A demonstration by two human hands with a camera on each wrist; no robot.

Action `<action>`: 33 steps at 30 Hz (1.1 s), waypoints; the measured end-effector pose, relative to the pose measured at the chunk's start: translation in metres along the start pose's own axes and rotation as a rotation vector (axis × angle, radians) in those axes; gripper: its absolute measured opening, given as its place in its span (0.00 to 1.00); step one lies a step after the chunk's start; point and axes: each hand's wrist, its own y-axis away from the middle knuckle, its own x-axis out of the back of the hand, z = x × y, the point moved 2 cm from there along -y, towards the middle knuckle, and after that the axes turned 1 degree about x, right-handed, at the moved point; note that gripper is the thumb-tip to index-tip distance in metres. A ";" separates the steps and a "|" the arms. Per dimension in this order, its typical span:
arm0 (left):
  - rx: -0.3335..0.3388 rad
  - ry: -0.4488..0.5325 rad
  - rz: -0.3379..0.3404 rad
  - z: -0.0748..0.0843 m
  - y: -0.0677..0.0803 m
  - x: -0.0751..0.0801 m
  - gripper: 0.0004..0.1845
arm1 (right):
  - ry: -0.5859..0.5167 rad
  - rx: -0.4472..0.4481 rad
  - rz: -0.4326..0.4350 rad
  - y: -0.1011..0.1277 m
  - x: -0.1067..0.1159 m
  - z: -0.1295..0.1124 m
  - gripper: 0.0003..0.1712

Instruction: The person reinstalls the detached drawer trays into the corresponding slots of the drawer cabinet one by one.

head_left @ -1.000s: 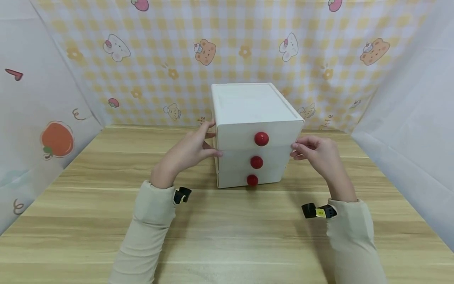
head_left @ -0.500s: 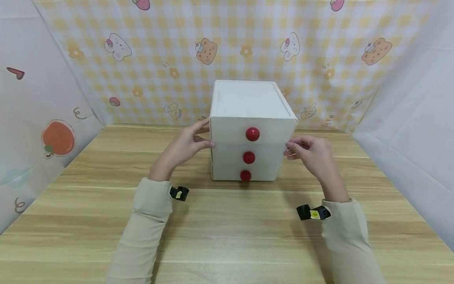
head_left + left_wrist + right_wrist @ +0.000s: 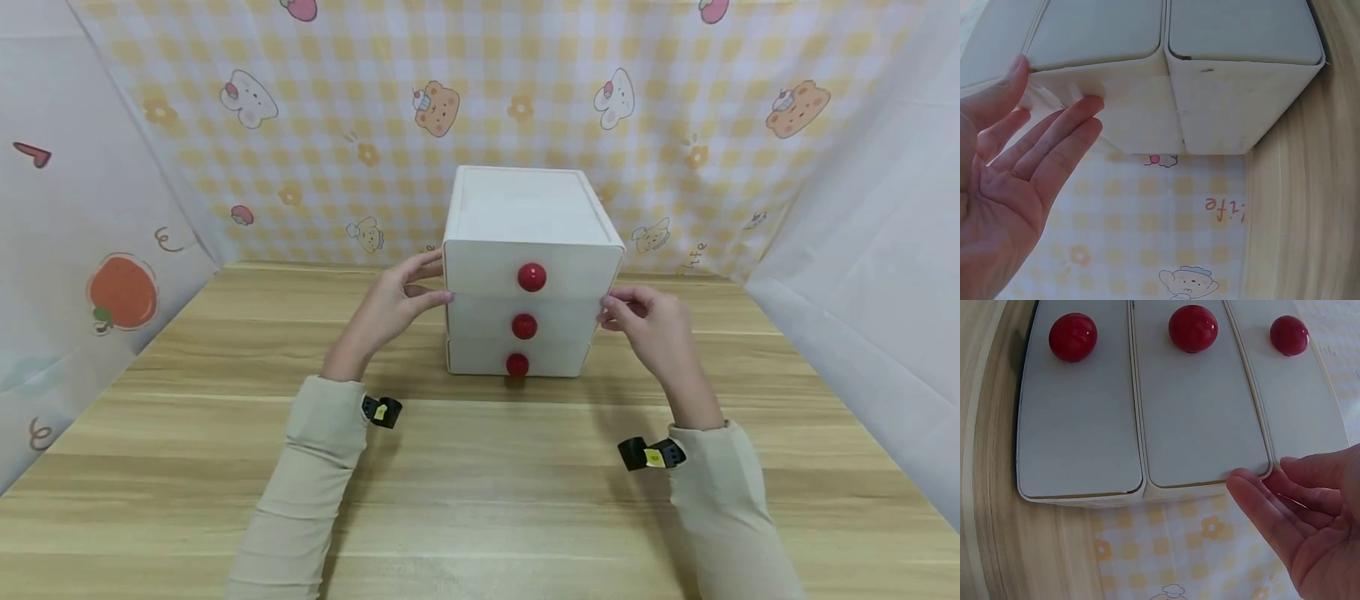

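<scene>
A white three-drawer cabinet (image 3: 534, 204) stands upright on the wooden table, its drawer fronts facing me. Each front has a round red knob (image 3: 532, 277), and all drawers look closed. My left hand (image 3: 390, 304) touches the cabinet's left side, thumb at the front edge. In the left wrist view the fingers (image 3: 1060, 140) extend fairly straight along the side wall. On the opposite side, my right hand (image 3: 652, 325) touches the right edge near the seam between the top and middle drawers. Its thumb and fingertips (image 3: 1240, 478) lie at that edge in the right wrist view.
A yellow checked cloth (image 3: 330, 108) with cartoon prints hangs behind the cabinet. White cloth walls (image 3: 82, 200) flank the wooden table (image 3: 480, 492) on both sides. Black cameras (image 3: 382, 412) are strapped at the wrists.
Between my hands, the cabinet has shifted left and back and turned so its front faces me more squarely. The right hand has moved left with it; the left hand has moved slightly.
</scene>
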 end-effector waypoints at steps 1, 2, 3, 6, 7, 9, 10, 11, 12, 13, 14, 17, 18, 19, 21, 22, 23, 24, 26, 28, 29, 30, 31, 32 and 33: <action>-0.002 0.004 0.002 0.000 0.000 -0.001 0.32 | 0.004 -0.001 -0.003 0.000 0.000 0.000 0.15; -0.004 0.007 0.004 0.000 -0.001 -0.001 0.32 | 0.007 -0.001 -0.004 0.000 0.000 0.000 0.15; -0.008 0.006 0.009 0.000 -0.001 -0.002 0.32 | 0.010 0.000 -0.006 -0.001 0.000 0.000 0.16; -0.020 0.002 0.021 0.000 -0.002 -0.004 0.32 | 0.013 0.009 -0.004 -0.001 0.000 0.000 0.16; -0.024 -0.003 0.026 0.000 -0.002 -0.005 0.32 | 0.015 0.014 -0.003 -0.002 0.000 0.001 0.16; -0.034 -0.019 0.040 0.000 -0.003 -0.007 0.31 | 0.008 0.020 -0.005 -0.002 -0.001 0.002 0.15; -0.038 -0.020 0.048 0.000 -0.003 -0.007 0.31 | 0.004 0.022 -0.007 -0.002 -0.001 0.002 0.16; -0.039 -0.022 0.057 0.000 -0.004 -0.008 0.31 | 0.000 0.024 -0.011 -0.002 -0.002 0.003 0.16; -0.040 -0.022 0.067 0.000 -0.004 -0.009 0.31 | -0.003 0.023 -0.019 -0.003 -0.002 0.003 0.16; -0.044 -0.020 0.076 -0.001 -0.005 -0.010 0.30 | -0.009 0.023 -0.027 -0.003 -0.003 0.004 0.16; -0.046 -0.020 0.087 -0.002 -0.005 -0.011 0.30 | -0.013 0.022 -0.037 -0.003 -0.004 0.004 0.17; -0.048 -0.016 0.112 -0.004 -0.005 -0.013 0.29 | 0.002 0.020 -0.069 -0.003 -0.005 0.006 0.19; -0.052 -0.014 0.119 -0.005 -0.006 -0.014 0.29 | 0.007 0.018 -0.080 -0.003 -0.005 0.006 0.20; -0.053 -0.015 0.125 -0.005 -0.007 -0.015 0.29 | 0.008 0.018 -0.090 -0.003 -0.006 0.006 0.21; -0.057 -0.023 0.137 -0.006 -0.008 -0.016 0.28 | 0.004 0.020 -0.109 -0.003 -0.006 0.007 0.23; -0.058 -0.022 0.142 -0.007 -0.008 -0.017 0.28 | 0.000 0.022 -0.118 -0.003 -0.006 0.007 0.23; -0.061 -0.023 0.146 -0.007 -0.009 -0.018 0.28 | -0.012 0.022 -0.127 -0.003 -0.007 0.007 0.24; -0.059 -0.024 0.150 -0.007 -0.009 -0.019 0.28 | -0.022 0.020 -0.138 -0.003 -0.007 0.007 0.25; -0.054 -0.023 0.156 -0.008 -0.010 -0.020 0.28 | -0.035 0.020 -0.154 -0.003 -0.007 0.008 0.26; -0.046 -0.016 0.161 -0.008 -0.010 -0.021 0.28 | -0.043 0.014 -0.168 -0.003 -0.008 0.008 0.27; -0.042 -0.016 0.164 -0.008 -0.011 -0.021 0.28 | -0.049 0.013 -0.174 -0.002 -0.008 0.008 0.27; -0.040 -0.017 0.169 -0.009 -0.011 -0.022 0.28 | -0.056 0.010 -0.179 -0.002 -0.008 0.007 0.27; -0.041 -0.013 0.173 -0.010 -0.011 -0.022 0.28 | -0.063 0.009 -0.184 -0.002 -0.008 0.007 0.28; -0.045 -0.011 0.180 -0.010 -0.012 -0.022 0.28 | -0.072 0.005 -0.188 -0.002 -0.009 0.007 0.28; -0.046 -0.009 0.184 -0.011 -0.012 -0.023 0.28 | -0.082 0.003 -0.191 -0.002 -0.010 0.007 0.28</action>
